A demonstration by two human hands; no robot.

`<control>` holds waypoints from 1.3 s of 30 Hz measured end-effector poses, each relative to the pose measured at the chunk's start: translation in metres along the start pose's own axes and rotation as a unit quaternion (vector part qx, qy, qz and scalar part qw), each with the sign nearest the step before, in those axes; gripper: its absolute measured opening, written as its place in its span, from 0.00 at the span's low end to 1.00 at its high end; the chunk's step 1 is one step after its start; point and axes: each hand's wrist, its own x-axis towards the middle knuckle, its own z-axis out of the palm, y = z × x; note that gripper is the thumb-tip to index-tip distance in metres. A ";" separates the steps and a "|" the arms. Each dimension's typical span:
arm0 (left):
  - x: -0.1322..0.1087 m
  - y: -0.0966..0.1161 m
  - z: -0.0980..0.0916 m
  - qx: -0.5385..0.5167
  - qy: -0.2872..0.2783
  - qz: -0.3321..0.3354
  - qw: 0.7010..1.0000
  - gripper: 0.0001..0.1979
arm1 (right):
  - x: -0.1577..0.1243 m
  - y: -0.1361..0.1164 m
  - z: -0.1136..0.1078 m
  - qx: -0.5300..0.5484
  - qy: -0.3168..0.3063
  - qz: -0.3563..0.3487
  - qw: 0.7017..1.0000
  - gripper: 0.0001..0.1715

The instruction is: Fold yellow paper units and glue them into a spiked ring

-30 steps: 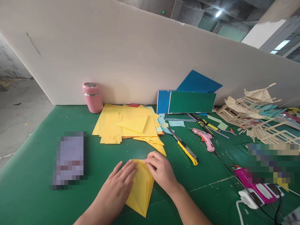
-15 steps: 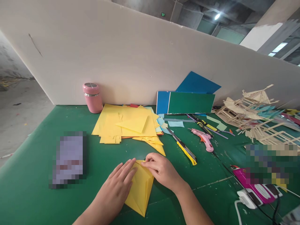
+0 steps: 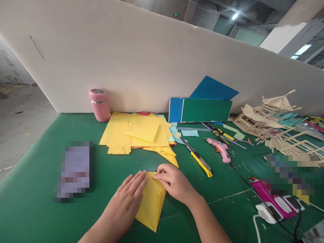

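Note:
A folded yellow paper (image 3: 152,202) lies on the green table (image 3: 40,189) right in front of me, pointed toward me. My left hand (image 3: 128,199) rests flat on its left part, fingers stretched out and together. My right hand (image 3: 173,182) pinches the paper's far top corner with curled fingers. A loose pile of yellow sheets (image 3: 136,135) lies just beyond the hands.
A pink flask (image 3: 99,105) stands at the back wall. Right of the pile lie a yellow utility knife (image 3: 199,158), a pink glue gun (image 3: 220,149), blue and green cards (image 3: 202,106) and stick models (image 3: 275,125). A pink device and white plug (image 3: 273,206) sit at right; a blurred flat object (image 3: 74,172) at left.
The hands have barely moved. The right hand's fingers shifted slightly along the paper's top corner, and the view drifted a little.

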 end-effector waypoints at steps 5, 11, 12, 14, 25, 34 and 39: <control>0.001 -0.001 0.000 0.039 0.014 0.021 0.999 0.25 | 0.000 0.000 0.000 -0.004 0.001 0.003 1.000 0.14; 0.001 -0.001 -0.003 0.088 0.020 0.040 0.995 0.24 | 0.000 -0.002 0.000 -0.013 0.001 0.003 1.000 0.15; 0.001 -0.001 -0.004 0.092 0.021 0.041 0.995 0.24 | 0.000 -0.002 0.000 -0.014 -0.001 0.004 1.000 0.15; 0.001 -0.001 -0.005 0.093 0.020 0.038 0.995 0.25 | 0.000 -0.003 -0.002 -0.015 -0.009 0.005 1.000 0.14; 0.004 0.000 -0.007 0.092 0.006 0.036 0.995 0.25 | -0.001 -0.004 -0.005 -0.009 -0.010 0.030 0.999 0.16; 0.001 -0.001 -0.003 0.078 0.006 0.036 0.996 0.25 | 0.000 -0.003 -0.003 -0.036 0.045 0.022 0.998 0.20; 0.002 -0.001 -0.003 0.082 0.006 0.041 0.996 0.25 | 0.001 -0.006 0.000 -0.059 0.008 0.005 0.998 0.14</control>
